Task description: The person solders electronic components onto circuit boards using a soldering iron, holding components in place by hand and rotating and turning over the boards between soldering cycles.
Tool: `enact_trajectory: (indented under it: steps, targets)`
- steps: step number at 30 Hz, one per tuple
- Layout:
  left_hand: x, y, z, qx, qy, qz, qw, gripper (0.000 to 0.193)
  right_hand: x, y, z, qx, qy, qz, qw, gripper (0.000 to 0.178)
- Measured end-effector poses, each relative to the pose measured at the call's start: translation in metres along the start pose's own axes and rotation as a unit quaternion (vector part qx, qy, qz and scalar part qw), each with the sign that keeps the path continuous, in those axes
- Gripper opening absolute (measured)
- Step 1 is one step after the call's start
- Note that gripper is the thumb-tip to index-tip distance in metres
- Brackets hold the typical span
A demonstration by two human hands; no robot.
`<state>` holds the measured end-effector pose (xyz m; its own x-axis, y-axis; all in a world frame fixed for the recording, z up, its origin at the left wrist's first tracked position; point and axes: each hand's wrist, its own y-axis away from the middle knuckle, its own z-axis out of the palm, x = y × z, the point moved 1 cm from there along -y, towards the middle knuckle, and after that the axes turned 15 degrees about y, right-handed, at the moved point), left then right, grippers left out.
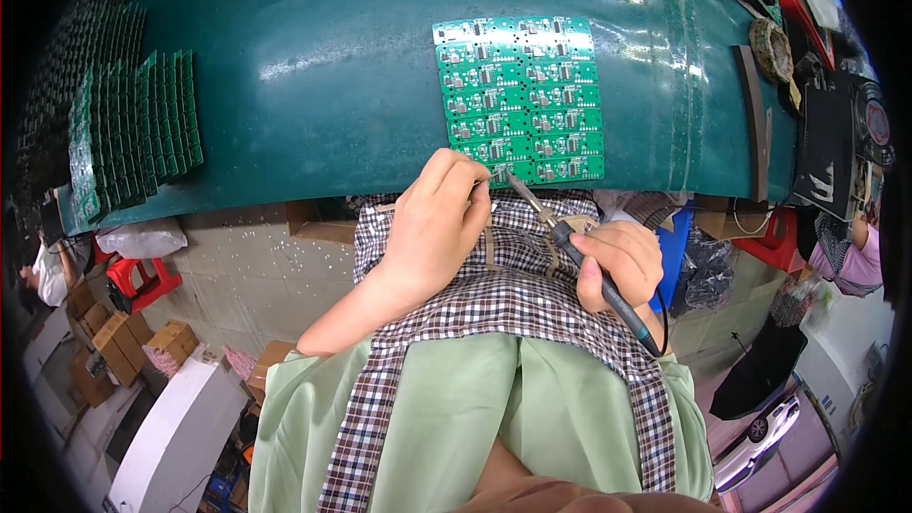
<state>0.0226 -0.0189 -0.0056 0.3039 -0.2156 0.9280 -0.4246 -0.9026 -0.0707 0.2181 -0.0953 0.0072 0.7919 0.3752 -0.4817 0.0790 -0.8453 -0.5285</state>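
A panel of green circuit boards [521, 100], joined in two columns, lies on the teal-covered table [332, 66] with its lower end by the near edge. My right hand [622, 261] is wrapped around the dark handle of a soldering iron [544, 216]. The iron slants up and left, its tip at the nearest row of boards; whether it touches is too small to tell. At the panel's lower left corner, my left hand [432, 218] has its fingers pinched together close to the tip. What they hold is hidden.
Stacks of green circuit boards [142, 133] stand on the table's left side. A brown strip [752, 123] and a dark device [826, 147] lie at the right. Below are a red stool [142, 283] and cardboard boxes [122, 347]. Another person's pink sleeve [860, 256] shows far right.
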Motion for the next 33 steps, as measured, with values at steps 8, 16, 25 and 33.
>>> enact_trajectory:
  steps: [8, 16, 25, 33]
  targets:
    - [0.001, -0.003, 0.003, -0.001, -0.006, 0.015, 1.0, 0.015, 0.001, 0.002, -0.001, 0.007, 0.003, 0.004, 1.0, 0.014]
    - [0.001, -0.005, 0.008, -0.001, -0.016, 0.02, 1.0, 0.015, 0.004, 0.002, 0.003, 0.002, 0.006, -0.006, 1.0, 0.015]
    - [0.003, -0.003, 0.012, -0.025, -0.028, 0.03, 0.999, 0.013, -0.002, 0.005, 0.003, 0.005, 0.008, -0.005, 1.0, 0.014]
    - [-0.002, -0.005, -0.014, 0.095, -0.052, -0.023, 0.994, 0.019, 0.009, 0.014, -0.005, 0.107, 0.026, -0.004, 0.994, 0.015]
